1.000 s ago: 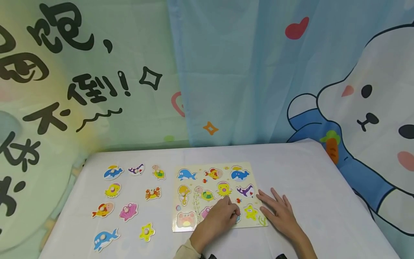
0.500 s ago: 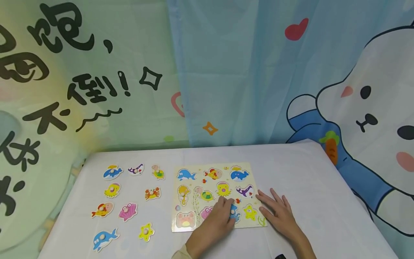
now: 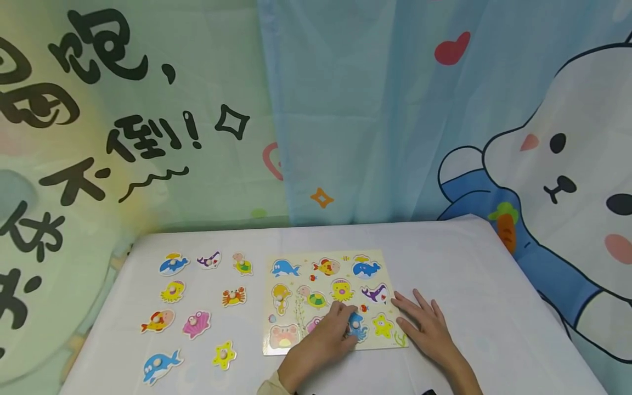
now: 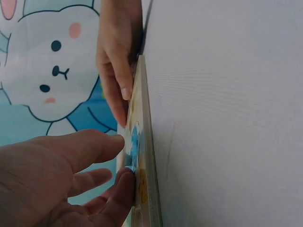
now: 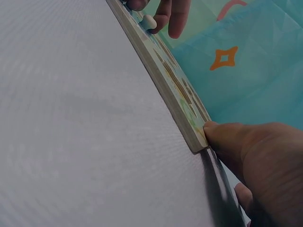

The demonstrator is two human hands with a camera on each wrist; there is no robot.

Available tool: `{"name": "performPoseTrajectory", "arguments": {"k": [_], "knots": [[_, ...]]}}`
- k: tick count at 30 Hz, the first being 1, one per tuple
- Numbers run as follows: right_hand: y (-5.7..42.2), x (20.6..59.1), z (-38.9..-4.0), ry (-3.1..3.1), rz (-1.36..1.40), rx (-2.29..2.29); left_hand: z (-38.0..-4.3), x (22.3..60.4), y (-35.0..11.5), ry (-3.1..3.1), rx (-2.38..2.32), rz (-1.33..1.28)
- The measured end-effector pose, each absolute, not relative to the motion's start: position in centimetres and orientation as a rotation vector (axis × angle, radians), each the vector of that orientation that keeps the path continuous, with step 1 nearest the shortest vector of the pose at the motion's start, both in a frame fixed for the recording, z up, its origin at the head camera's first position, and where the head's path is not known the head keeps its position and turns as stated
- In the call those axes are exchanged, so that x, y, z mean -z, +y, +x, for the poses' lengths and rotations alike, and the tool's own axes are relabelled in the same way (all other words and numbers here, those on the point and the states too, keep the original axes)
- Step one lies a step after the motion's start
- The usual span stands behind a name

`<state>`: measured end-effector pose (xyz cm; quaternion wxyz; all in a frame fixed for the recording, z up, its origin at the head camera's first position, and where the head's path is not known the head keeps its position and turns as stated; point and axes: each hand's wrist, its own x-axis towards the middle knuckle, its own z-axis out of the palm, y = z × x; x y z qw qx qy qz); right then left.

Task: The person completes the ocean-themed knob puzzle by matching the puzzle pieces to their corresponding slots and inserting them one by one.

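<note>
A cream puzzle board [image 3: 340,345] printed with sea animals lies flat on the table. My left hand [image 3: 323,337] is over its lower middle, beside a blue sea-creature piece [image 3: 357,328] in the board. In the left wrist view, thumb and fingertips of the left hand [image 4: 90,175] stand apart around the blue figure [image 4: 134,142]. A pale round knob [image 5: 149,21] shows between the left fingers in the right wrist view. My right hand [image 3: 430,329] rests at the board's right edge with fingers spread, its thumb [image 5: 222,135] touching the board's corner.
Left of the board lie several loose knobbed pieces, among them a blue dolphin [image 3: 162,366], yellow starfish [image 3: 224,355], pink piece [image 3: 196,324], red crab [image 3: 233,296] and green turtle [image 3: 242,264]. A printed curtain [image 3: 345,137] hangs behind the white table [image 3: 494,285].
My left hand has drawn slightly back to the left and its fingers have spread, uncovering the blue piece. The right hand keeps its place at the board's edge.
</note>
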<state>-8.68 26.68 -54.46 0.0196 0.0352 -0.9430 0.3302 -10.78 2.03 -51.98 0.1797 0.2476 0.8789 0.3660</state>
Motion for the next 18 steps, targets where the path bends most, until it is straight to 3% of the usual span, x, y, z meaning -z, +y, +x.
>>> {"name": "performPoseTrajectory", "arguments": {"k": [13, 18], "knots": [[26.77, 54.32, -8.74, -2.927, 0.110, -1.027, -10.64, 51.43, 2.04, 2.521, -0.989, 0.726], [26.89, 54.52, -8.71, -2.927, 0.117, -1.022, -10.37, 51.18, 2.09, 2.660, -0.861, 0.889]]}}
